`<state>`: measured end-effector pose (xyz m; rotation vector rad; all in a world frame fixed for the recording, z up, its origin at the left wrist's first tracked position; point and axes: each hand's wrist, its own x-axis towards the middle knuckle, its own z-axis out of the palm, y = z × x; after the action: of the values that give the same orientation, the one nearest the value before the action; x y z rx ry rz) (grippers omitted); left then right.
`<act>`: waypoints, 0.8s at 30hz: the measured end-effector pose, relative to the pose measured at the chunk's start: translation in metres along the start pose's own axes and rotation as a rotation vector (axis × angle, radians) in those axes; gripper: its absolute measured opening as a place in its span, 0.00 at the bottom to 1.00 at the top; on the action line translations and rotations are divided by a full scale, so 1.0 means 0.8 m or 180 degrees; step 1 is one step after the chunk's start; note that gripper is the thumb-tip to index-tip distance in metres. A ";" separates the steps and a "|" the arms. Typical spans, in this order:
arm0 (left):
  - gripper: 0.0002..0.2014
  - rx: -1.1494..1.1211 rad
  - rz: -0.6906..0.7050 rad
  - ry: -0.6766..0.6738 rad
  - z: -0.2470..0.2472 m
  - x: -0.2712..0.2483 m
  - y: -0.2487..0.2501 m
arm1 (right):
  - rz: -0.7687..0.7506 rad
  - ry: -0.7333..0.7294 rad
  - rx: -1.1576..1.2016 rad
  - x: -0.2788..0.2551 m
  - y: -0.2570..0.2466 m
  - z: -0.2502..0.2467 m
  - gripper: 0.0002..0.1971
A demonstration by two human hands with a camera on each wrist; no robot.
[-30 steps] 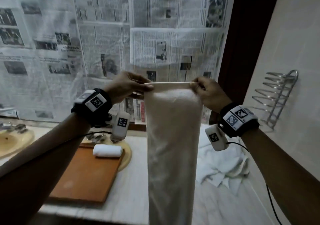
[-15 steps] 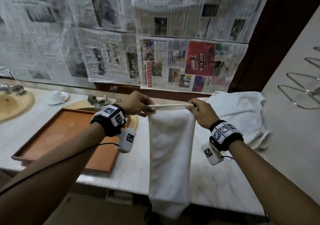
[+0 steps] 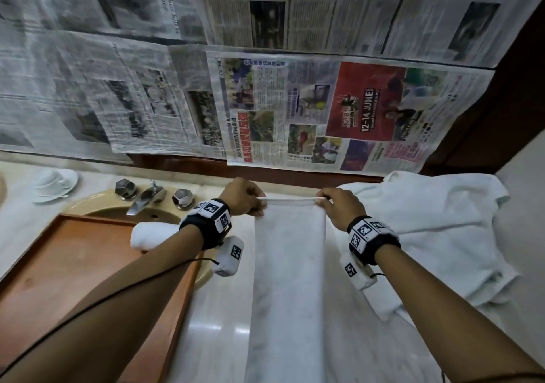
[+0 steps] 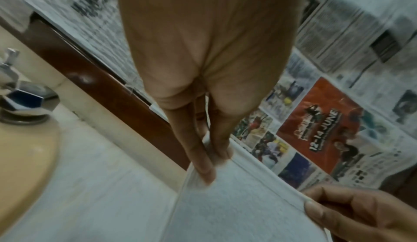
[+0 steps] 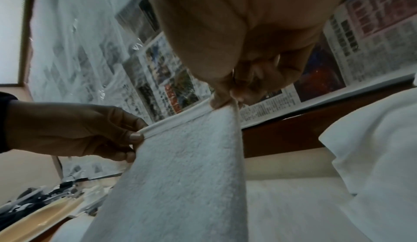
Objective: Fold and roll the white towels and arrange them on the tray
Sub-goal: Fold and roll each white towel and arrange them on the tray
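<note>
A white towel [image 3: 290,279], folded into a long narrow strip, stretches from the counter's back toward me. My left hand [image 3: 244,198] pinches its far left corner [image 4: 212,158] between thumb and fingers. My right hand [image 3: 339,207] pinches the far right corner [image 5: 225,103]. The top hem is taut between them, low over the marble. One rolled white towel [image 3: 153,235] lies at the far end of the wooden tray [image 3: 73,279], partly behind my left forearm.
A heap of loose white towels [image 3: 436,220] lies right of the strip. Behind the tray is a beige sink [image 3: 118,210] with a chrome tap [image 3: 147,195]; a white cup and saucer [image 3: 56,182] sit far left. Newspaper [image 3: 295,102] covers the back wall.
Both hands have come down from chest height to just above the counter, carrying the towel's top edge. The strip now lies along the marble instead of hanging.
</note>
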<state>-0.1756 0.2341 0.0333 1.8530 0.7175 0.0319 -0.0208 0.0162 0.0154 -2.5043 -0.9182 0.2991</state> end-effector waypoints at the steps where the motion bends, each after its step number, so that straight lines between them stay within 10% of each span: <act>1: 0.04 -0.0044 -0.0006 0.0033 0.000 0.018 0.000 | 0.0037 0.0003 -0.0001 0.017 0.001 0.002 0.05; 10: 0.09 0.0083 0.0141 0.0401 0.005 0.160 -0.028 | 0.0202 0.0240 0.0143 0.136 0.017 0.036 0.05; 24: 0.06 0.1410 0.0605 -0.0133 0.047 0.081 -0.142 | -0.0498 -0.0278 -0.0522 0.018 0.062 0.112 0.07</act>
<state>-0.1615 0.2591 -0.0996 2.3347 0.5454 -0.0467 -0.0132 0.0226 -0.0877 -2.5641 -1.2113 0.2948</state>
